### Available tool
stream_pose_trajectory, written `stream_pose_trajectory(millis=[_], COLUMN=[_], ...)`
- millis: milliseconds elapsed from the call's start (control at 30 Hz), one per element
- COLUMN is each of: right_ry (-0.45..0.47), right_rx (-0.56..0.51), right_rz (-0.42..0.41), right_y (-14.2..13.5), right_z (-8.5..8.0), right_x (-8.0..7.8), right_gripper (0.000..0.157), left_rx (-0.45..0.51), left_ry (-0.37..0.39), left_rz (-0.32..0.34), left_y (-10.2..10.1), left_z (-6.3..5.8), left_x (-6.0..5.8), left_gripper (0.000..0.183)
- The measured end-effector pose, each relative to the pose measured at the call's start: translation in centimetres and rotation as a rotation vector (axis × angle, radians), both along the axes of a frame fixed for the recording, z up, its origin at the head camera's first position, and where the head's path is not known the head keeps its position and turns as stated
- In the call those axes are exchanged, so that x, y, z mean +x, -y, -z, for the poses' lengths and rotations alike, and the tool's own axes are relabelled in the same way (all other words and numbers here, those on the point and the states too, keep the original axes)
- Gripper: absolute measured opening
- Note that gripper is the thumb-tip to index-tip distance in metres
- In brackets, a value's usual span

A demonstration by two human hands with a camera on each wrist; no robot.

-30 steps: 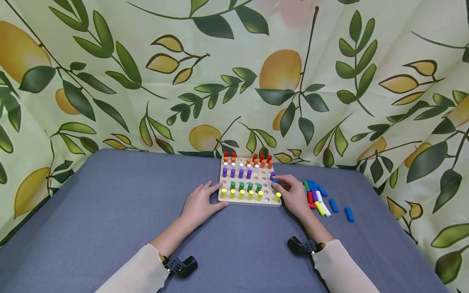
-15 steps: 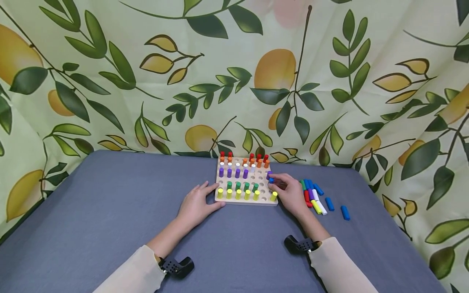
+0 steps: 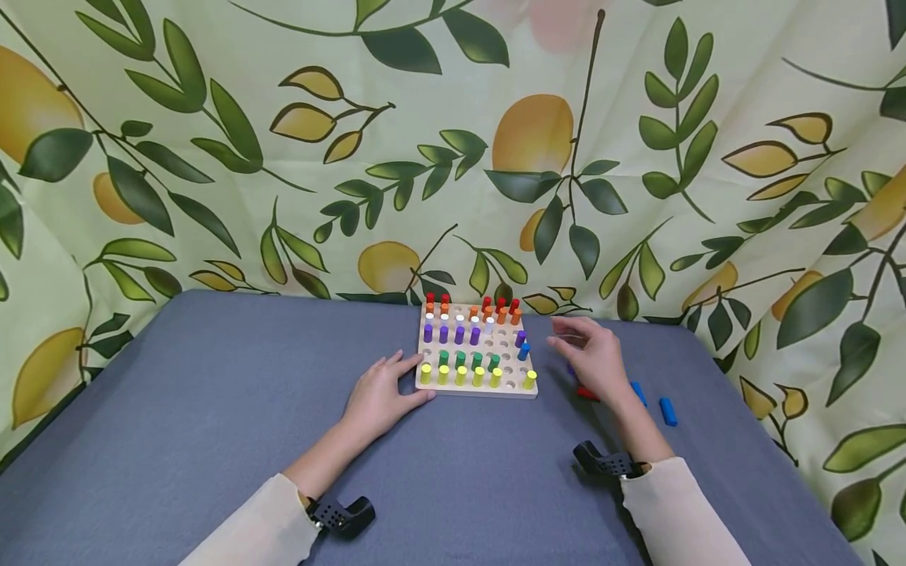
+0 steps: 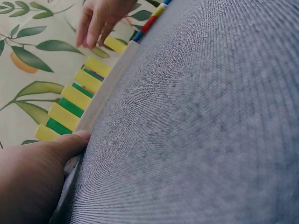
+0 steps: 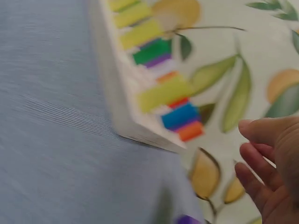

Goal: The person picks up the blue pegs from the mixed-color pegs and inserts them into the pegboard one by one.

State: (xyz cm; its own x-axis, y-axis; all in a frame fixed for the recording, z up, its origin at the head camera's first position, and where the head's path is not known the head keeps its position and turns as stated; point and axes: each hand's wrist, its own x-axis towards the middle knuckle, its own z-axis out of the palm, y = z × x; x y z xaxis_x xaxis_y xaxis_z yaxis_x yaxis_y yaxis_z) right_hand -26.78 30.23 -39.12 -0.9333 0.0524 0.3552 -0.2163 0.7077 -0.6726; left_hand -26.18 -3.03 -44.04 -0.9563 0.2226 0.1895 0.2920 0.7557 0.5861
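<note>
Flanking the pegboard (image 3: 481, 393), left hand (image 3: 379, 397) touching its edge, right hand (image 3: 593, 360) just clear.

A cream curtain (image 3: 439, 102) printed with orange fruit (image 3: 531, 130) and green leaves (image 3: 675, 47) hangs behind and beside a grey-blue tabletop (image 3: 198, 409), probably cloth-covered.

wooden pegboard (image 3: 484, 348): pale, rectangular, lying flat, partly filled with rows of upright coloured pegs; several holes unfilled. blue peg (image 3: 524, 351): seated near right edge, between purple peg (image 3: 521, 338) and end yellow peg (image 3: 529, 380).
</note>
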Motion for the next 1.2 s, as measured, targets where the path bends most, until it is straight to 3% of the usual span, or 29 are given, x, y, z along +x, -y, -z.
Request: stream_pose_trajectory(millis=[200,600,933,1200], right_ry=[-0.02,-0.008,0.039,0.106], right_rx=[0.045,0.073,0.124,0.132], right_rz=[0.069,0.094,0.122,0.1], right_y=[-2.5,-5.9,-8.1,-9.1], right_z=[-1.5,-3.3,-2.9,-1.9], right_x=[0.8,1.9,1.7,1.6], right_gripper=[0.037,0.042,0.041,0.043], left_rx=[0.001,-0.007,-0.003,-0.002], left_ry=[-0.003,0.001,0.002,0.009], left_rz=[0.004,0.003,0.007,0.009], left_y=[-0.1,0.1,0.1,0.1], left_z=[0.0,0.0,0.0,0.1], left_x=[0.0,-0.2,-0.4,-0.2], left_gripper=[0.066,0.067,0.067,0.067])
